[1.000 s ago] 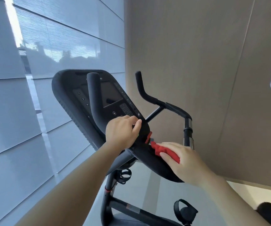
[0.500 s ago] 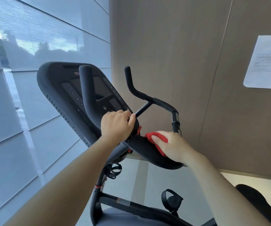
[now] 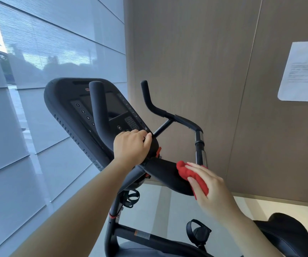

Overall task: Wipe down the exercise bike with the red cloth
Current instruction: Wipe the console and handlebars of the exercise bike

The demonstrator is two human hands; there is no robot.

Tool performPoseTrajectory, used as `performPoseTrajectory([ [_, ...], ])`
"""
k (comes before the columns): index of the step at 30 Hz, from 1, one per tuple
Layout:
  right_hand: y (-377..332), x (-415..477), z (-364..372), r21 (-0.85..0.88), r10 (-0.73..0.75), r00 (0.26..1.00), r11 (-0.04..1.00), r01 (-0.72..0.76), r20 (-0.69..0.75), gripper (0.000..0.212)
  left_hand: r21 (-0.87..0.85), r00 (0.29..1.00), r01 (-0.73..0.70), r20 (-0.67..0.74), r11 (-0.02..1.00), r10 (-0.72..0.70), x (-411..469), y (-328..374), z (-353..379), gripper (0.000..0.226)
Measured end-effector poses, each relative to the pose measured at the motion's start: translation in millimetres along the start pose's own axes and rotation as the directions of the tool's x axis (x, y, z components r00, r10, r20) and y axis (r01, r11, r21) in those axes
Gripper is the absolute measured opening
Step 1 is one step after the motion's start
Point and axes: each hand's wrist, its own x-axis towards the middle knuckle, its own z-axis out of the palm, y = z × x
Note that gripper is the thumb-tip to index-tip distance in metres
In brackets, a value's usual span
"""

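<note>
**Wiping the bike's pad.** The red cloth, bunched into a wad, lies against the right-hand end of a black pad on the exercise bike, at about 4 o'clock from the centre of the view. The right hand grasps it. Its fingers lie over the top of the wad and the thumb closes beneath. Red fabric shows between them and past the fingertips toward 10 o'clock. We note that the cloth touches the pad's upper surface.

At 9 o'clock from the cloth, the left hand clasps the lower edge of the console, its fingers curled over the rim just below the keypad. The console tilts toward us and fills the 10 o'clock region. An upright black grip stands in front of its screen. A bent handlebar rises at 12 o'clock from the cloth, and a chromed post descends just behind the right hand.

Below the pad, at 7 o'clock, we see a black wire holder on the frame; whether it contains anything we cannot tell. A strapped pedal sits at 6 o'clock and the black saddle at 5 o'clock. Glazed panels occupy the left and a wood-toned wall the right, with a printed sheet of paper on it at 2 o'clock.
</note>
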Motion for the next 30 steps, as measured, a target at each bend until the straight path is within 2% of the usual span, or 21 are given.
performPoseTrajectory([
  [3, 15, 7, -2, 0.090, 0.164, 0.980, 0.984, -0.155, -0.114, 0.037, 0.018, 1.000, 0.009, 0.014, 1.000, -0.010, 0, 0, 0, 0.046],
  [5, 20, 17, -2, 0.178, 0.300, 0.947, 0.944, -0.278, -0.114, 0.029, 0.033, 1.000, 0.010, 0.024, 0.999, -0.010, 0, 1, 0, 0.046],
  [6, 21, 18, -1, 0.188, 0.311, 0.946, 0.938, -0.290, -0.094, 0.029, 0.040, 1.000, 0.011, 0.026, 0.999, -0.012, 1, 1, 0, 0.047],
  [12, -2, -15, 9, 0.069, 0.056, 0.995, 0.996, -0.051, -0.082, 0.045, 0.047, 0.999, 0.050, 0.000, 0.998, -0.050, 0, -1, 4, 0.047],
  [15, 1, -6, 1, 0.073, 0.018, 0.997, 0.997, -0.013, -0.073, 0.040, 0.055, 0.998, 0.066, 0.018, 0.996, -0.067, 1, 0, 3, 0.047],
  [20, 8, -9, 4, 0.036, 0.027, 1.000, 0.999, -0.028, 0.011, 0.049, 0.069, 0.997, 0.074, 0.027, 0.995, -0.076, 0, 1, 3, 0.045],
  [24, 13, -13, 7, 0.063, 0.038, 0.999, 0.997, -0.037, -0.017, 0.047, 0.067, 0.996, 0.082, 0.024, 0.994, -0.084, 0, 3, 3, 0.044],
  [30, 1, -5, 8, 0.105, 0.157, 0.984, 0.983, -0.148, -0.079, 0.041, 0.041, 0.997, 0.081, -0.010, 0.996, -0.081, -2, 4, 3, 0.043],
])
